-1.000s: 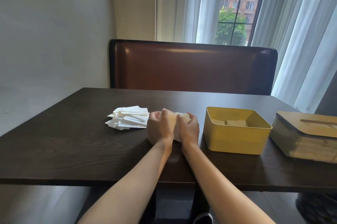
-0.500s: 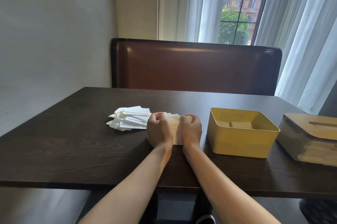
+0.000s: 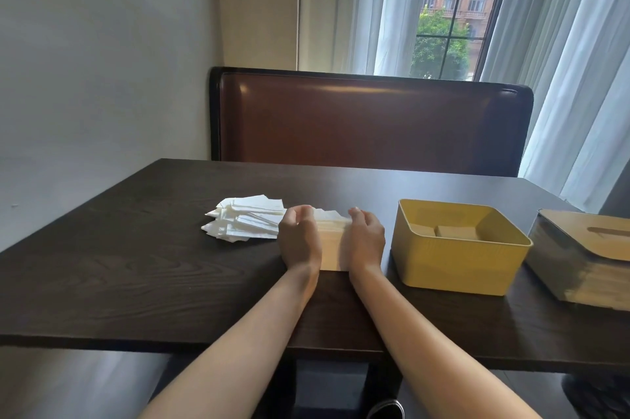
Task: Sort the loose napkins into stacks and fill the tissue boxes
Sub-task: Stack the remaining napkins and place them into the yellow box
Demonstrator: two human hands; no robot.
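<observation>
White napkins (image 3: pixel 332 241) sit stacked mid-table (image 3: pixel 136 275), squeezed between the left hand (image 3: pixel 300 241) and right hand (image 3: pixel 364 239), fingers curled over them. Loose napkins (image 3: pixel 245 222) lie beside, toward the left edge; the yellow box (image 3: pixel 456 248) stands rightward.

A dark wood-grain desk (image 3: pixel 136 268) carries everything; toward its left-middle lies a loose, fanned heap of white napkins (image 3: pixel 247 222); just beside that heap, on its right, a squared stack of napkins (image 3: pixel 332 243) sits on the desk between the two hands, left hand (image 3: pixel 300 241) and right hand (image 3: pixel 364 241), whose heels rest on the wood; further right stands an open yellow box (image 3: pixel 453 268); at the right edge sits a grey box with a slotted wooden lid (image 3: pixel 586 258), near the yellow one.
</observation>
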